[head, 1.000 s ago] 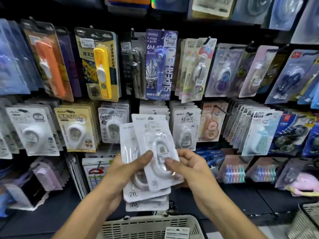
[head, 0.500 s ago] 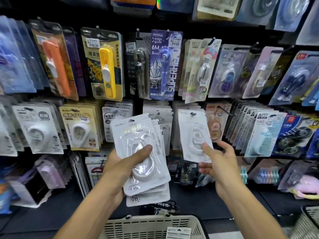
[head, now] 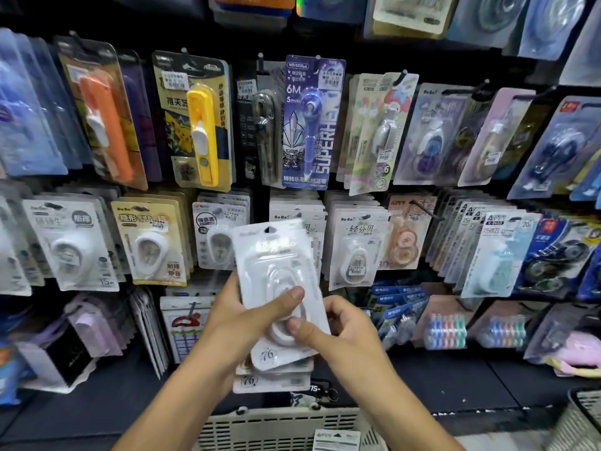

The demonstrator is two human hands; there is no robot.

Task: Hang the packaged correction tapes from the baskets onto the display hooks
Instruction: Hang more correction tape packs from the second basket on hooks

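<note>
My left hand (head: 240, 323) grips a stack of white packaged correction tapes (head: 276, 265) in front of the display wall, thumb across the top pack. My right hand (head: 344, 327) pinches the lower right edge of the top pack, thumb on its front. Matching white packs (head: 356, 245) hang on a hook just right of the stack, and more of them (head: 292, 216) hang partly hidden behind it. A beige slotted basket (head: 279, 428) sits below my forearms.
The wall is packed with hanging stationery cards: a yellow one (head: 198, 125), a purple "6M" one (head: 309, 122), white ones (head: 71, 242) at left. A bare hook (head: 426, 208) sticks out over peach packs. A second basket (head: 585, 421) shows at lower right.
My right hand took one pack off the stack, carried it right to the hook of matching packs, left it there, and came back to the top pack of the stack.
</note>
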